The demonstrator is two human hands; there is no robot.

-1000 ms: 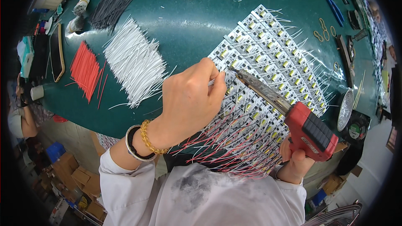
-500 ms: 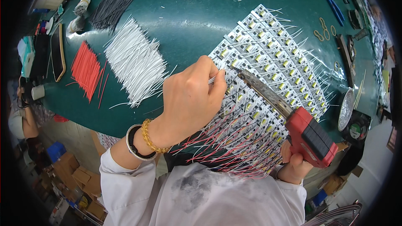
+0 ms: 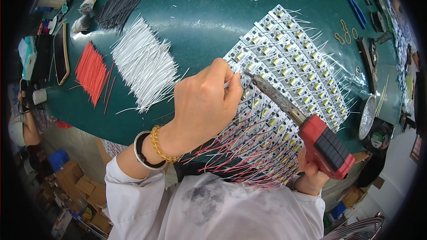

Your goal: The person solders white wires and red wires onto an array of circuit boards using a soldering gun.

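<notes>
gripping a red-and-black soldering iron (image 3: 324, 144), the right hand (image 3: 312, 170) angled its mottled metal over gridded boards (image 3: 293, 69).
the left hand (image 3: 202, 97) pinched a thin white wire (image 3: 227, 85); at right sat a round silvery dish (image 3: 367, 116).

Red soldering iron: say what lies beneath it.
Beneath the red soldering iron shows the panel of white circuit boards; the right hand shows partly below it. Boards directly behind the iron, and the rest of that hand, are covered.
</notes>
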